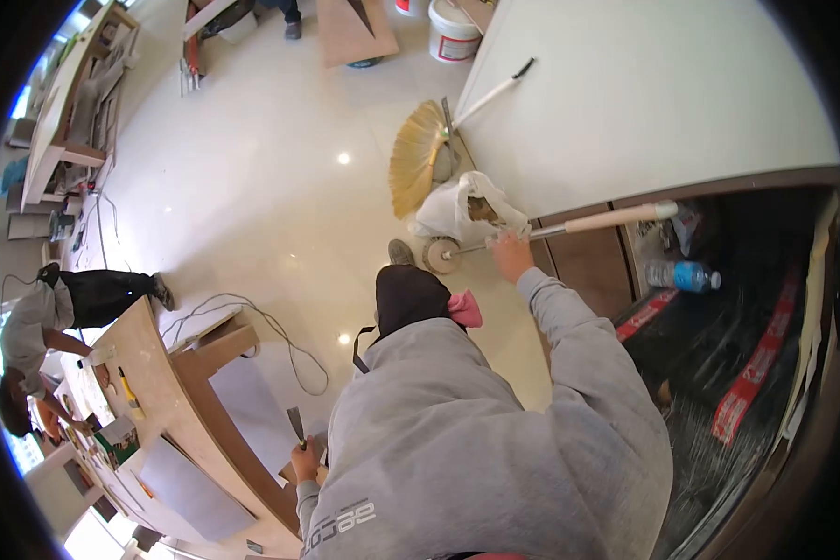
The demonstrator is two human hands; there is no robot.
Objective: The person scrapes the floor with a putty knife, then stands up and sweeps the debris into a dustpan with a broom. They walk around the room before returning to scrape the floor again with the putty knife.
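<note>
Grey sweatshirt [476,448]: it filled the bottom of the view, nearest to the camera, and had pale letters on the left sleeve.
Left hand [303,461]: it was low on the left side, with the arm bent close to the body. The fingers were pressed together in a fist around the handle of the scraper.
Scraper [295,422]: it was small, with a narrow dark blade that pointed up out of the fist. It stood over a grey sheet [252,401] beside the wooden bench [154,364].
Right hand [511,250]: the arm was stretched forward, almost straight, and the sleeve reached to the wrist. The fingers were curled tight around the thin part of the pole.
Pole [616,217]: it was long and nearly level. It had a thick pale wooden part on the right and a thin light part toward the left. It crossed in front of the brown cabinet front [588,266], under the white counter [644,93].
Round disc [436,254]: it lay on the floor at the thin end of the pole. I could not tell if the two were joined.
Water bottle [683,275]: it lay on dark film with red tape strips [747,392], right of the pole.
White bag [462,210]: it was crumpled, just behind the disc.
Broom [417,154]: it had yellow bristles and leaned behind the bag.
Co-worker [56,317]: this person bent over the bench, far to the left.
Bucket [453,33]: it was white and stood farthest, at the top.
</note>
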